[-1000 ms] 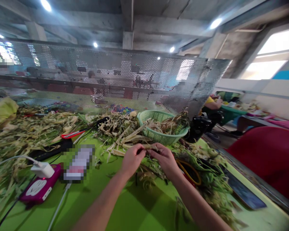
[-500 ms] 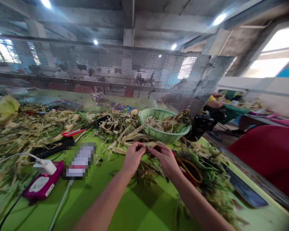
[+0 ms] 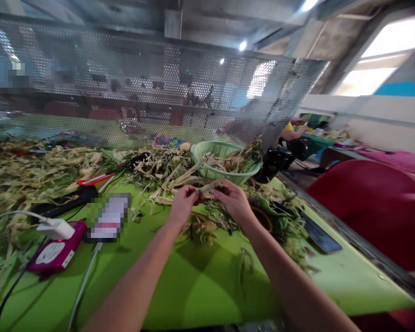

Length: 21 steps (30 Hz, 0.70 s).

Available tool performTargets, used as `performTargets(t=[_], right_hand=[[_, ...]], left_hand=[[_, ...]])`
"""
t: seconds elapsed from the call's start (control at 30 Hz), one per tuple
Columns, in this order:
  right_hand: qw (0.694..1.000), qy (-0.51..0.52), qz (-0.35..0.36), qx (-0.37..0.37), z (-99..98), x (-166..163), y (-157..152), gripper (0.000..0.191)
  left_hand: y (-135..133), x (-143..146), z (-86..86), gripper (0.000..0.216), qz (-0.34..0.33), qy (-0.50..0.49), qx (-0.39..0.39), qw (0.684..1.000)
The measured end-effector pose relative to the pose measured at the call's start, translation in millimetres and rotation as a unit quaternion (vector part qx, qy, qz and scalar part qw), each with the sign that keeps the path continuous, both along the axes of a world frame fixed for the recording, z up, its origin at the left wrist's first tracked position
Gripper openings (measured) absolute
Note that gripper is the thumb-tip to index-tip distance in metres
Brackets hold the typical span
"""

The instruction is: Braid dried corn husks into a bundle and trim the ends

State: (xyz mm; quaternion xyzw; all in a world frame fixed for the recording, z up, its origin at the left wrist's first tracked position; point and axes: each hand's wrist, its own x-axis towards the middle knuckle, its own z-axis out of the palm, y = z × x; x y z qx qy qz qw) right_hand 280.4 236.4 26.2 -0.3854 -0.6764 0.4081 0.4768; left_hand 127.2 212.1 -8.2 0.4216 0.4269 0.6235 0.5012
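My left hand (image 3: 182, 204) and my right hand (image 3: 233, 199) are raised over the middle of the green table (image 3: 200, 286). Between them stretches a pale, dried plant strip (image 3: 206, 189), pinched at one end by the left fingers and farther along by the right. Its exact kind is unclear. Just beyond my hands stands a light green plastic basket (image 3: 224, 176), partly filled with dry stalks and leaves. A heap of dried plant pieces (image 3: 166, 168) lies to its left. Beneath my hands are curled, loose scraps (image 3: 205, 228).
A phone (image 3: 109, 219) on a cable and a magenta power bank (image 3: 55, 253) with a white charger (image 3: 56, 229) lie left. Behind them is a red-edged cutter (image 3: 96, 179). Right are green plant scraps (image 3: 290, 221), another phone (image 3: 321, 235) and a red chair (image 3: 370, 207). A perforated metal screen (image 3: 141, 83) stands behind.
The view has tilted down and turned slightly right. Both hands still pinch the pale strip, which now shows more plainly, with the right hand turned more over it.
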Motion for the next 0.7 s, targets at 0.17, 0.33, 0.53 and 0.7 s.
performTargets(t=[0.17,0.33,0.53,0.7], right_hand=[[0.985,-0.149,-0.038,0.075,32.4,42.0,2.4,0.024],[0.886,-0.452,-0.088,0.057,28.9,88.5,-16.3,0.018],[0.764,-0.624,-0.16,0.044,-8.6,89.1,-39.7,0.032],[0.808,-0.559,-0.184,0.01,-13.1,100.0,-28.5,0.041]], left_hand=[[0.8,-6.7,2.0,0.02,0.012,-0.03,-0.025,0.999],[-2.3,-7.9,3.7,0.021,-0.01,-0.066,-0.021,0.998],[-3.3,-5.0,3.7,0.021,-0.019,-0.1,-0.026,0.994],[-4.3,-5.4,5.1,0.012,-0.018,-0.078,-0.035,0.996]])
